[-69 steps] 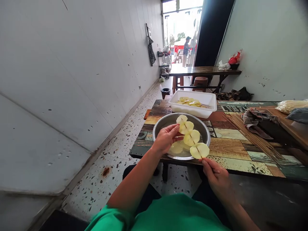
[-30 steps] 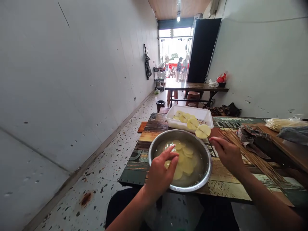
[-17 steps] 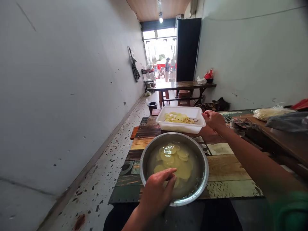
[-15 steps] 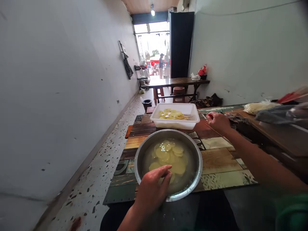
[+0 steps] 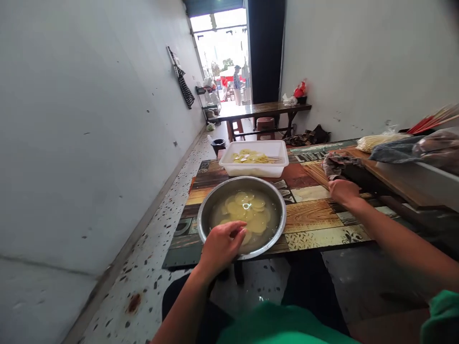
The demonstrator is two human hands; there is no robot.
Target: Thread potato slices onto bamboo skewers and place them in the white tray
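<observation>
Head view, steel basin [image 5: 207,210]: stood near the front edge of the patterned table [image 5: 311,215]; taken as the reference point.
Head view, pale yellow slices [image 5: 258,222]: lay overlapping in cloudy water inside the basin.
Head view, left hand [image 5: 222,243]: was over the basin's near-left rim, fingers curled, thumb and forefinger slightly apart.
Head view, right hand [image 5: 342,190]: was right of the basin, well apart from the left, at the thin wooden skewers [image 5: 315,174]; whether its fingers had closed on any could not be told.
Head view, white tub [image 5: 251,170]: stood just behind the basin, holding skewered slices [image 5: 248,156].
Head view, crumpled cloth [image 5: 335,164]: lay beside the skewers, right of the basin.
</observation>
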